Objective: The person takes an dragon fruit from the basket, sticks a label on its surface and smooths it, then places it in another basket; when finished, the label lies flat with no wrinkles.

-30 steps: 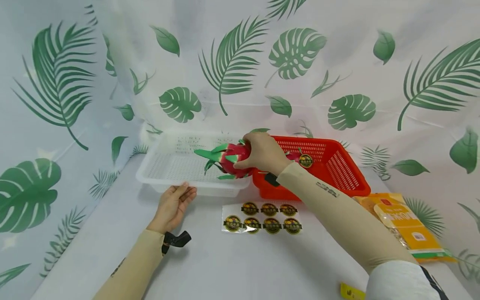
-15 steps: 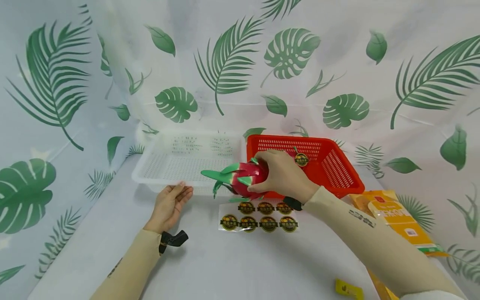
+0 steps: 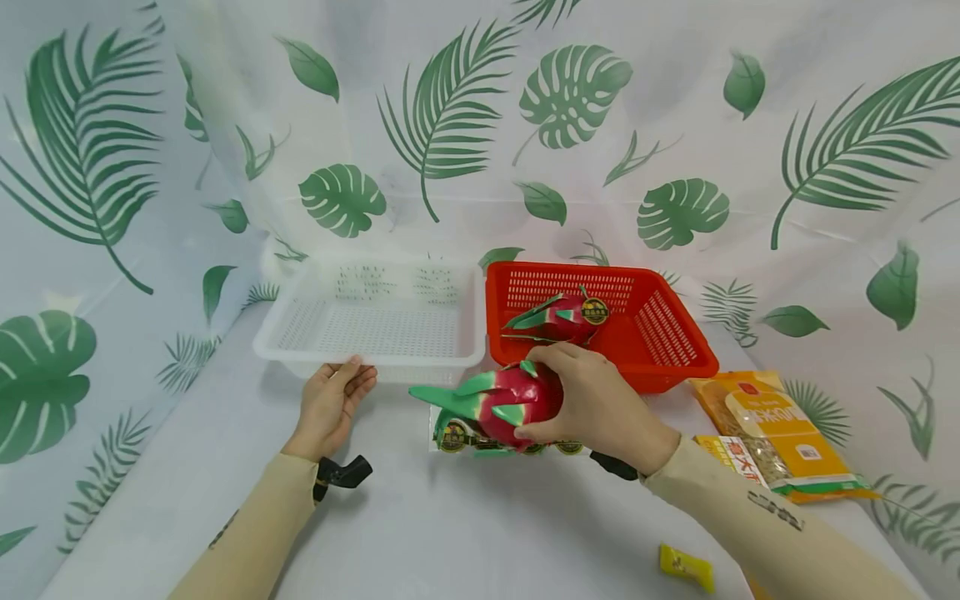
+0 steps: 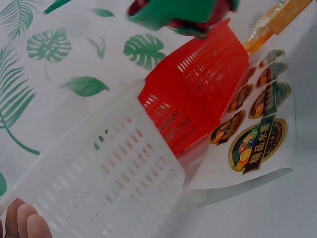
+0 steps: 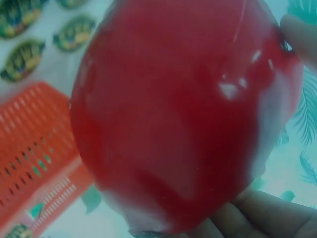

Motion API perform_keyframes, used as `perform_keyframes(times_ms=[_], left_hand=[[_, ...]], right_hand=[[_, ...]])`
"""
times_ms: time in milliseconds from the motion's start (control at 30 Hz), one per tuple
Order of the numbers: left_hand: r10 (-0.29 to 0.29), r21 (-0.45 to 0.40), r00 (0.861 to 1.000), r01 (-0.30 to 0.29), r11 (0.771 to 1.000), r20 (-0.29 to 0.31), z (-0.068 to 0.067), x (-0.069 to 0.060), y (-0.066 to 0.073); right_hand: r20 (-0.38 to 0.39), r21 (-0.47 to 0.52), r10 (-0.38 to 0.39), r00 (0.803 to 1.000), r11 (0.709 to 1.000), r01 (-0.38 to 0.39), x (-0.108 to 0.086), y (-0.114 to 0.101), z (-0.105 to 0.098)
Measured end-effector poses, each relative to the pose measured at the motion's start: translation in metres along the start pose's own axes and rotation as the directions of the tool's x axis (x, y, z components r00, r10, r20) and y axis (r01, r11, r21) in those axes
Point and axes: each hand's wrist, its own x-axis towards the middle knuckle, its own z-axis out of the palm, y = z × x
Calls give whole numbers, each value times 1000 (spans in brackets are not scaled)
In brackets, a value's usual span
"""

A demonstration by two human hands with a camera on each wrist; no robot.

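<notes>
Closest to us on the desk (image 3: 480, 533) there's a little yellow packet (image 3: 686, 568), off to the right. Past that, our right hand (image 3: 600, 410) has a dragon fruit (image 3: 521, 402) gripped by its round end, thumb on the near side, green tip pointing left. We're holding it up off the desk, and from the head cam it hides most of the sticker sheet (image 4: 260, 141) lying behind it. Over on the left, our left hand (image 3: 330, 408) is pinching the front rim of the white basket (image 3: 405, 361), thumb on top. Out right there's an orange bag (image 3: 810, 433) with a smaller yellow-and-white pack (image 3: 733, 457) just beside it. The baskets sit side by side, and in the red basket (image 3: 671, 333) we've got a second dragon fruit (image 3: 564, 321) lying on its side, round sticker (image 3: 595, 311) on it. Way at the back it's all white cloth (image 3: 480, 225) with green leaf prints.
</notes>
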Motion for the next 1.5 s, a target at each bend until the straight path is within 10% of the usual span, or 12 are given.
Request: perform_keyframes(times_ms=[833,1500], left_hand=[[23,9,999,-22,1000,-47,2,-1,0],[-96,37,991,93,995,90,7,-2,-14]], right_hand=[[272,-46,198,942,980,-193,-86,-5,22],[209,-92,162,964,985,-146,-105,-8,26]])
